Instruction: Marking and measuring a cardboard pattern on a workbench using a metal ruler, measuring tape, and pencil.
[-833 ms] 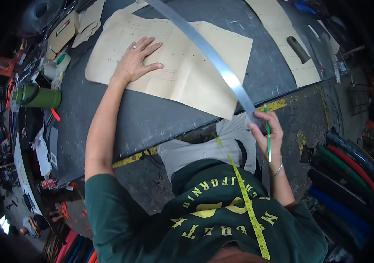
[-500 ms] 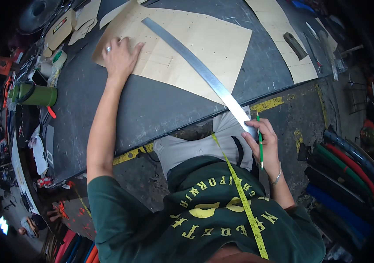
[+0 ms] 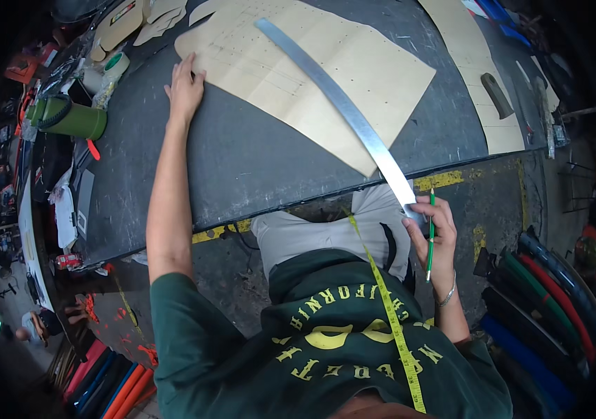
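While left hand, fingers spread, touches edge of paper on table, likely steadying it, right hand pinches ruler end, pencil tucked between fingers, presumably freeing thumb.

A workshop, scratched dark-grey flat-topped bench, cut tan card shapes at its far left corner, red, green, blue and black material rolls beyond its near right corner, stained grey floor with yellow painted stripes
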`<move>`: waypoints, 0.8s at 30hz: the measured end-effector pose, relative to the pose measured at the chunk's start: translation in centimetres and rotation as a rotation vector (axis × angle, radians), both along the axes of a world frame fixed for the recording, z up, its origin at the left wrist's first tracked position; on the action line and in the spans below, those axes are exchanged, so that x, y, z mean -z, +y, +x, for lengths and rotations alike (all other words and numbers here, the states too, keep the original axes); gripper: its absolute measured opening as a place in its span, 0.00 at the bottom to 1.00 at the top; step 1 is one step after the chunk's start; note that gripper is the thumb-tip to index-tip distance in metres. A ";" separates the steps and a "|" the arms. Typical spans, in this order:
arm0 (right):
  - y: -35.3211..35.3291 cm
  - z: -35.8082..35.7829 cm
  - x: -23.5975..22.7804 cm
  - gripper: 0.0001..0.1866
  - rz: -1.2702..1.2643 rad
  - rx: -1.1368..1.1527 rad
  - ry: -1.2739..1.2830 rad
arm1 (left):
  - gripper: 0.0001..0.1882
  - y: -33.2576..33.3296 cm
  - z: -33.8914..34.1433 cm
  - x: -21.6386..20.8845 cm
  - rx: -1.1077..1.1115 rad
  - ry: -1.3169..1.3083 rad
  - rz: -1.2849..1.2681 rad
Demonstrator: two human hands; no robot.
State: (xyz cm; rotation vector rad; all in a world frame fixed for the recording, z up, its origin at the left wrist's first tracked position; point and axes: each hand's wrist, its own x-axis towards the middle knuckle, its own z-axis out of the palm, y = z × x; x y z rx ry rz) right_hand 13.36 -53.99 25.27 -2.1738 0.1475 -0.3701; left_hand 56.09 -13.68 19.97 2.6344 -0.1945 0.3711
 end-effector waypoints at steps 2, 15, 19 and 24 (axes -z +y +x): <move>0.3 -0.3 -0.4 0.15 0.013 -0.010 0.018 | 0.30 -0.8 2.7 0.0 0.046 0.024 0.057; 6.5 0.2 -2.3 0.22 0.162 -0.341 0.246 | 0.27 -0.7 4.6 1.6 0.244 -0.297 -0.058; 7.3 0.1 -1.4 0.22 0.254 -0.371 0.221 | 0.31 -5.4 -5.6 -0.8 0.390 -0.016 0.158; 7.8 0.4 -1.6 0.21 0.236 -0.394 0.235 | 0.37 -5.4 -8.8 -1.3 0.404 0.016 0.296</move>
